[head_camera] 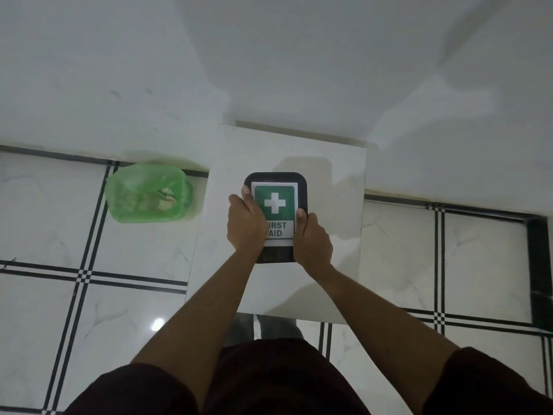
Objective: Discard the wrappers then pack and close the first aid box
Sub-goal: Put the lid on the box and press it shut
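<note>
Closing step now: the first aid box (276, 205) lies lid-down on the white table (329, 265), right of the green bin (146, 193), left hand (244, 223) and right hand (311, 238) clamped on its sides, and next looks like pressing the lid shut evenly.

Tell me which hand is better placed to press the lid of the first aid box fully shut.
Probably the left hand: it lies further over the lid of the first aid box, its thumb near the label. The right hand grips only the lower right edge.
</note>
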`<action>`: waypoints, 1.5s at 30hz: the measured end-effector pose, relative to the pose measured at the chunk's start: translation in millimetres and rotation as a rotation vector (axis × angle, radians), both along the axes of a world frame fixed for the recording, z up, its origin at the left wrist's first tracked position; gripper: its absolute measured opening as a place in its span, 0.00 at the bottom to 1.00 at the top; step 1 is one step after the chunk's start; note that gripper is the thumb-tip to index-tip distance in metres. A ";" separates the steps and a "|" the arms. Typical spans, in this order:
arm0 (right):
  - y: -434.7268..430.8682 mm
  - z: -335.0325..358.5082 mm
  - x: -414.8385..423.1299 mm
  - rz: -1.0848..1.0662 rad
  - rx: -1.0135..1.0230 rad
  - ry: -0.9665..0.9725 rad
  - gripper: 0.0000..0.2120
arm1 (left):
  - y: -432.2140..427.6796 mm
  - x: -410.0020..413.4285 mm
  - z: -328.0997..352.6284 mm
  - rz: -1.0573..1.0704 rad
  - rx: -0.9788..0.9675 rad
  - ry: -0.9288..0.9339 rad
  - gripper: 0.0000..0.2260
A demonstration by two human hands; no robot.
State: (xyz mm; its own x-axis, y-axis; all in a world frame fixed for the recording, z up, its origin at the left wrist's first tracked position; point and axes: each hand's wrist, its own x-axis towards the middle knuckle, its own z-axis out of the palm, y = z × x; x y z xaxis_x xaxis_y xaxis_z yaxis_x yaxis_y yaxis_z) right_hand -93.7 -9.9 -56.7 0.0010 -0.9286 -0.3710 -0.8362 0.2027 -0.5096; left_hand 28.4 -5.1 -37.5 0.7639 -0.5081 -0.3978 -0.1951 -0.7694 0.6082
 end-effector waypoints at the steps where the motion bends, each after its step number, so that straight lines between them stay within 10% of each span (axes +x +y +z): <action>1: 0.1 -0.5 0.3 -0.002 -0.003 0.005 0.20 | -2.5 0.1 -1.7 0.011 0.005 0.016 0.22; 12: -33.0 -5.4 13.6 0.550 -0.388 0.148 0.36 | 5.7 6.8 -11.1 -0.599 -0.079 -0.250 0.29; 30: -53.1 -11.4 23.0 0.585 -0.265 0.158 0.35 | 1.1 11.2 -9.5 -0.535 -0.253 0.019 0.38; 45: -38.5 10.2 21.5 0.496 -0.294 0.195 0.29 | 16.5 17.8 -12.6 -0.708 -0.032 -0.328 0.26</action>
State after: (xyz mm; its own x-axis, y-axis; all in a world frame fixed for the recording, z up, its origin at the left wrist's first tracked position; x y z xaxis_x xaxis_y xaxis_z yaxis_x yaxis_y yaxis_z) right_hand -72.2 -48.4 -46.5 0.4172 -0.8986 -0.1361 -0.8787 -0.3606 -0.3127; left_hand 46.2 11.4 -50.1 0.3296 -0.9259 -0.1848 -0.8069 -0.3778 0.4540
